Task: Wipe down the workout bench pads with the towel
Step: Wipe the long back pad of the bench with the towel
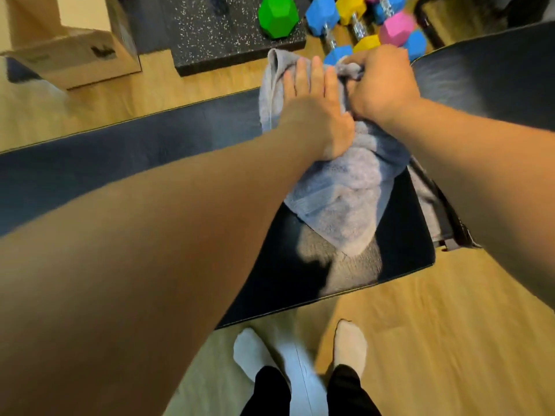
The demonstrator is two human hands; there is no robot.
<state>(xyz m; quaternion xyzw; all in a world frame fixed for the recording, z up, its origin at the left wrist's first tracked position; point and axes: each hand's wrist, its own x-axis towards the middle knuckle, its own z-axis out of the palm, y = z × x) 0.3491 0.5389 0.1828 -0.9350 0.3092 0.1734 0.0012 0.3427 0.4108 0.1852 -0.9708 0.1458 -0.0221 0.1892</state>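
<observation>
A grey towel (342, 187) lies across the black bench pad (399, 253), its far end hanging past the pad's far edge. My left hand (312, 106) presses flat on the towel with straight fingers. Beside it, my right hand (381, 82) grips a bunched fold of the towel at the far edge. A second black pad (486, 82) rises at the right, separated from the first by a gap. The long part of the pad (126, 145) stretches off to the left, partly hidden by my left forearm.
Coloured dumbbells (360, 25), blue, yellow and pink, lie on the floor beyond the bench, with a green one (277, 16) on a black speckled mat (216, 34). A cardboard box (78, 55) stands at the far left. My socked feet (300, 352) stand on wooden floor.
</observation>
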